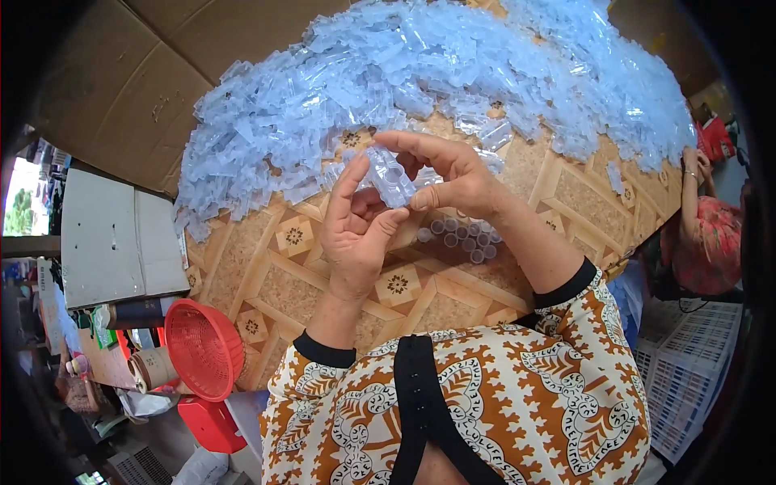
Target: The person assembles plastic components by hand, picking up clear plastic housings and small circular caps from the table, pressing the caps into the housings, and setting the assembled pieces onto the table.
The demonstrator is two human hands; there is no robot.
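Observation:
Over the middle of the table [339, 267], both hands hold one clear bluish plastic piece [390, 179] with a round opening in it. My left hand [353, 234] pinches its lower left side between thumb and fingers. On the other side my right hand [457, 174] grips it, thumb below and index finger arched over the top. Just below the right hand stand several small clear round plastic cups or caps [465, 234], grouped together. Beyond my hands spreads a large heap of similar clear plastic pieces [364, 77].
Brown cardboard [113, 81] borders the table at the back left. A red plastic basket [202, 349] sits at the left edge, near a white board [117, 234] and a tape roll [152, 368]. At the far right another person [703, 234] in red patterned clothing is beside the table.

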